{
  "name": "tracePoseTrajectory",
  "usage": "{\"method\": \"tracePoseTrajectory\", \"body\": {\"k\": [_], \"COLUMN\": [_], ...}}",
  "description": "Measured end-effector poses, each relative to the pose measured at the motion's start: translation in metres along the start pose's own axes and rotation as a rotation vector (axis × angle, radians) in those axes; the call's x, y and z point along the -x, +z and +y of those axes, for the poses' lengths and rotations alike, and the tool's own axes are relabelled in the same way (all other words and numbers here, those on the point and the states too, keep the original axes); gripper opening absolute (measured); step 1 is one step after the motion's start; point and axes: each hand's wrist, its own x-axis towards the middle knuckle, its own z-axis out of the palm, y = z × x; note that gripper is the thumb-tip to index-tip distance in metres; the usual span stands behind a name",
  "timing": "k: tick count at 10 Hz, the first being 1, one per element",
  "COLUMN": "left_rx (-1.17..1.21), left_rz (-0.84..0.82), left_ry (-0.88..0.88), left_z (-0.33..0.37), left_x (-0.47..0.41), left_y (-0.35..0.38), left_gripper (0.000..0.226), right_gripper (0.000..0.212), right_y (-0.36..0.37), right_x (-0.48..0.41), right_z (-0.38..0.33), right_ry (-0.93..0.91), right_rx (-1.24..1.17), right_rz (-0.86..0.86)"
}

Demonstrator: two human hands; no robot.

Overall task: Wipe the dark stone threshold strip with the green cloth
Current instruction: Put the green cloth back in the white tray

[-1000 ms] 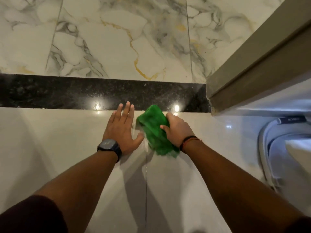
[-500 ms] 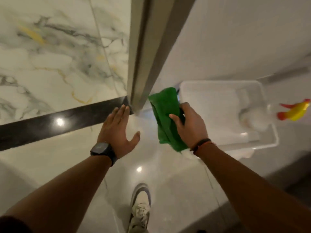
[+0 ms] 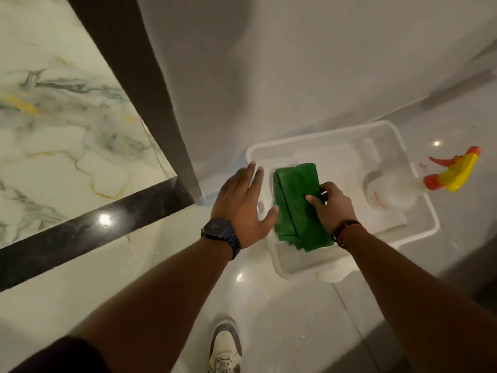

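Head view: right hand (image 3: 332, 208) is gripping the green cloth (image 3: 298, 208) over a white tub (image 3: 414, 195). Left hand (image 3: 239, 208) is hovering open beside it, away from the dark stone threshold strip (image 3: 80, 230).

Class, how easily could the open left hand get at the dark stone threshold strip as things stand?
Probably yes. The left hand is open and empty, and only bare pale floor lies between it and the dark stone threshold strip. The green cloth, though, is in the right hand.

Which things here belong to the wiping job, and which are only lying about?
For the job:
- green cloth, held in the right hand
- dark stone strip
- left hand, open beside the cloth

Only lying about:
- white tub
- spray bottle lying in it
- shoe
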Motion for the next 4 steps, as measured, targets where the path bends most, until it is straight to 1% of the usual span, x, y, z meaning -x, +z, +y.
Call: {"method": "tracePoseTrajectory", "body": {"k": [1,2,3,4], "left_rx": [-0.131,-0.241,-0.309,-0.249], "left_rz": [-0.022,-0.125,-0.173,-0.114], "left_ry": [0.096,0.157,0.185,0.159], "left_z": [0.004,-0.001,-0.005,-0.009], "left_x": [-0.006,-0.012,-0.008,0.001], "left_y": [0.021,0.038,0.048,0.038], "left_gripper": [0.085,0.086,0.086,0.087], "right_gripper": [0.053,0.071,0.069,0.068], "right_y": [0.024,0.044,0.059,0.057], "right_x": [0.001,0.003,0.005,0.010], "right_z": [0.018,0.022,0.033,0.033], "right_ry": [-0.077,-0.321,-0.382,-0.354], "right_rx": [0.175,0.385,0.665,0.688], "right_rz": [0.085,0.146,-0.028,-0.004]}}
